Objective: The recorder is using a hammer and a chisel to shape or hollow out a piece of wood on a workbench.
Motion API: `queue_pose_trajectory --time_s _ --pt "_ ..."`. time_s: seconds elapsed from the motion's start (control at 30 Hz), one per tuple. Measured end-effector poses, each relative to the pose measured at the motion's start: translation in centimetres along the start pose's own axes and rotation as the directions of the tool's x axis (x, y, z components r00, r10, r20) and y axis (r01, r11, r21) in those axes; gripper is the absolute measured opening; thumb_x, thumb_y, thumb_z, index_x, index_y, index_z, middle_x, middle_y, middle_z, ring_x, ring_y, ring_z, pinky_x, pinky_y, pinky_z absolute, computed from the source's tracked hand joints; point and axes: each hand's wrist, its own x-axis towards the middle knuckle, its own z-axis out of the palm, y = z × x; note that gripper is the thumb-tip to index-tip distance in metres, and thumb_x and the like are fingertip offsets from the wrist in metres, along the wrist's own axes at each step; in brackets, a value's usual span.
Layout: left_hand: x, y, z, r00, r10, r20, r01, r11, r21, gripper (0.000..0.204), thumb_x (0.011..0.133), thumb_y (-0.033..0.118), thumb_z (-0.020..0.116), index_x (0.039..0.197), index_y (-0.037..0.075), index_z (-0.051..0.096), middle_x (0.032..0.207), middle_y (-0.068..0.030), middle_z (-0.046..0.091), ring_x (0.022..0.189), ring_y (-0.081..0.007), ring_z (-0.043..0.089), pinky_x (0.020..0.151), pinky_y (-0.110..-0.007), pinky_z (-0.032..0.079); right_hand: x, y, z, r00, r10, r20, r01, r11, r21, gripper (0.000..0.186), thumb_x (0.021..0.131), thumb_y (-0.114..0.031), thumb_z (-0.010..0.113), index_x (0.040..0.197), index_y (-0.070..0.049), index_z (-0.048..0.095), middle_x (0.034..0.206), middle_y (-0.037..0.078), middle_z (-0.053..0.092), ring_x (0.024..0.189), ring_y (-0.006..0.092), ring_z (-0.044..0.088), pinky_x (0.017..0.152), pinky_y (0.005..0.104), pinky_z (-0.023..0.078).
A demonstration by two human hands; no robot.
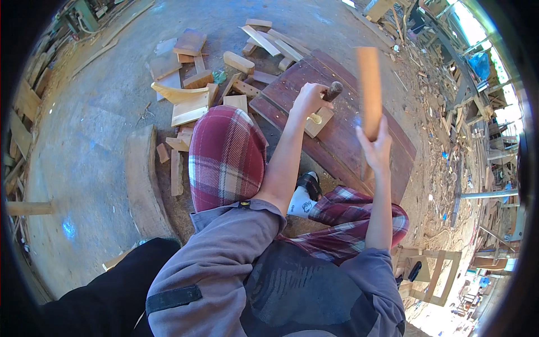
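My left hand (310, 101) is closed round a chisel (333, 91). Its dark rounded handle end sticks out past my fingers, and its blade is hidden. Below that hand, a small pale wood block (321, 121) lies on a reddish-brown wooden board (292, 78), with a light curled shaving or cut spot on it. My right hand (376, 147) grips a thick orange-brown wooden club (369, 84) near its lower part. The club stands nearly upright in the picture, raised over the board to the right of the chisel and apart from it.
Several offcuts (191, 106) lie heaped beyond my left knee. A curved slab (147, 182) rests on the floor at left. My plaid-covered knees (227, 157) flank the board, with a sandaled foot (307, 185) between. Wood scraps (449, 140) litter the right side, near a wooden frame (432, 275).
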Motion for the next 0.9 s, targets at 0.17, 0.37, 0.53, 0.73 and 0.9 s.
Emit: queue_pose_trajectory --time_s 0.17,0.37,0.53,0.73,0.9 --pt "0.2 -0.1 0.5 1.000 -0.020 0.002 0.020 1.000 -0.014 0.048 0.059 0.023 0.088 0.101 0.006 0.073 0.089 -0.0181 0.071 0.086 -0.0351 0.068 0.078 -0.040 0.052 0.2 0.1 0.8 0.998 0.006 0.070 0.010 0.975 -0.221 0.063 0.082 -0.032 0.073 0.131 -0.005 0.044 0.094 0.027 0.068 0.090 0.0429 0.068 0.076 0.0459 0.053" --pt "0.1 0.0 0.6 0.999 -0.052 -0.007 0.052 0.998 -0.040 0.043 0.058 0.017 0.087 0.098 0.007 0.074 0.086 -0.0168 0.071 0.085 -0.0350 0.068 0.078 -0.041 0.052 -0.4 -0.3 0.6 1.000 -0.011 -0.015 0.010 0.999 -0.042 0.058 0.083 -0.035 0.072 0.126 -0.006 0.045 0.096 0.030 0.067 0.093 0.0458 0.065 0.077 0.0495 0.052" --pt "0.1 -0.5 0.7 0.999 -0.012 -0.045 0.011 0.999 -0.035 0.041 0.059 0.020 0.087 0.096 0.008 0.073 0.087 -0.0158 0.071 0.085 -0.0347 0.068 0.078 -0.041 0.052 0.2 1.1 0.2 0.998 -0.006 0.062 0.016 0.987 -0.159 0.057 0.083 -0.035 0.072 0.124 -0.005 0.046 0.093 0.028 0.068 0.091 0.0446 0.066 0.076 0.0475 0.052" --pt "0.8 -0.4 1.3 1.000 -0.002 0.006 0.002 0.999 0.041 0.043 0.062 0.026 0.086 0.098 0.006 0.073 0.087 -0.0185 0.070 0.086 -0.0365 0.067 0.076 -0.042 0.051 0.6 0.6 1.1 0.995 0.079 0.065 -0.074 0.994 -0.081 0.055 0.083 -0.034 0.072 0.123 -0.004 0.048 0.094 0.027 0.068 0.091 0.0426 0.067 0.076 0.0460 0.052" --pt "0.3 -0.6 2.0 0.997 0.047 -0.065 -0.046 0.999 0.004 0.041 0.063 0.026 0.086 0.097 0.006 0.073 0.085 -0.0188 0.069 0.084 -0.0373 0.066 0.075 -0.043 0.051 0.7 -0.6 0.0 1.000 0.019 -0.004 -0.019 0.997 -0.074 0.056 0.083 -0.032 0.073 0.124 -0.004 0.048 0.092 0.026 0.068 0.088 0.0383 0.070 0.073 0.0429 0.053"
